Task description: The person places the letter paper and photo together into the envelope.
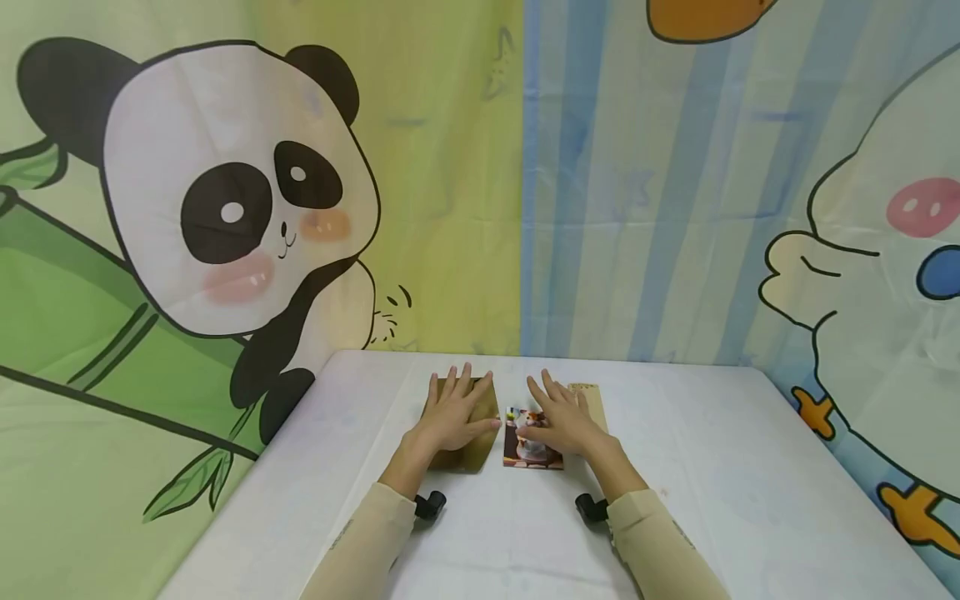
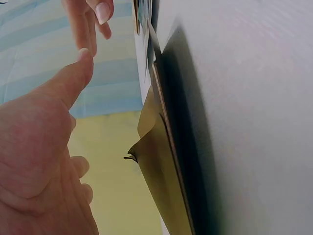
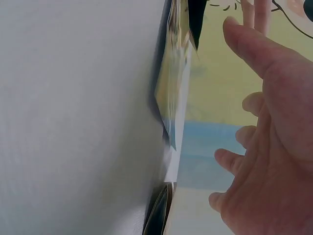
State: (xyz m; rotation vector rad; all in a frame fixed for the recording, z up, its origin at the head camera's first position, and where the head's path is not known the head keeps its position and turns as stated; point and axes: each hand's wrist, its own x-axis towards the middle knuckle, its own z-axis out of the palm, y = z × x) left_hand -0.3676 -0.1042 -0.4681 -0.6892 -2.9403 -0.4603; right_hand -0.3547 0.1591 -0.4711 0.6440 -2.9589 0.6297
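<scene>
My left hand (image 1: 452,419), fingers spread, is held above a brown envelope-like item (image 1: 474,454); the left wrist view shows a gap between the palm (image 2: 29,152) and its raised flap (image 2: 154,152). With fingers spread too, my right hand (image 1: 567,423) hovers over a small picture card (image 1: 534,454) and beside a tan strip (image 1: 592,402). In the right wrist view, the hand (image 3: 279,122) stands apart from a stack of thin sheets (image 3: 172,83) and a dark folded item (image 3: 159,210). Neither hand holds anything.
The items lie on a white-covered table (image 1: 690,467). Behind it hangs a curtain (image 1: 450,250) with a printed panda (image 1: 240,192) at the left and a white cartoon figure (image 1: 885,350) at the right. Black wrist devices (image 1: 431,506) sit near both cuffs.
</scene>
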